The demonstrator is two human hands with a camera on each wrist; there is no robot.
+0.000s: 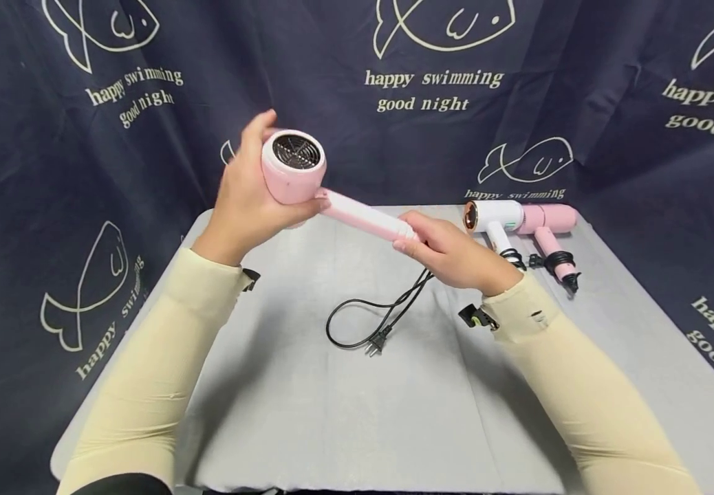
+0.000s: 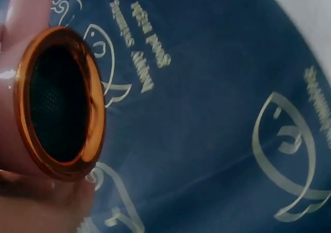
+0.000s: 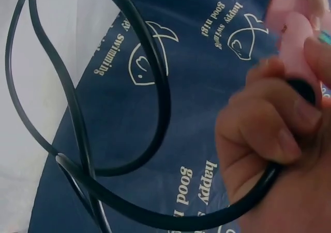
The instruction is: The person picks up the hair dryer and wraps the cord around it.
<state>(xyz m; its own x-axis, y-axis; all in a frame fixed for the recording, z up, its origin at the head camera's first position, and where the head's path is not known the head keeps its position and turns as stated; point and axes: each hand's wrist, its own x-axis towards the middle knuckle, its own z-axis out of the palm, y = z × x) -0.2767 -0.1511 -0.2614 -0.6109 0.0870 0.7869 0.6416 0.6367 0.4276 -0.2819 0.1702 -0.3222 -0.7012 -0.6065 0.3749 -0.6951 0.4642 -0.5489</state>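
Note:
Above the table, both hands hold a pink hair dryer (image 1: 363, 218). My left hand (image 1: 248, 189) grips its round head, thumb across the near side, with the dark rear grille facing up toward the head camera. In the left wrist view, the dryer's copper-rimmed nozzle (image 2: 95, 114) shows. My right hand (image 1: 450, 251) grips the end of the handle, fingers curled round it in the right wrist view. From there a black power cord (image 3: 160, 88) hangs in loops, and its two-pin plug (image 1: 378, 339) is over the table's middle.
Two more hair dryers lie side by side at the table's (image 1: 332, 426) back right: a white one (image 1: 502, 214) with a copper rim and a pink one (image 1: 552, 218) with its cord wound round the handle. Dark blue fish-print curtain (image 1: 332, 82) surrounds the table.

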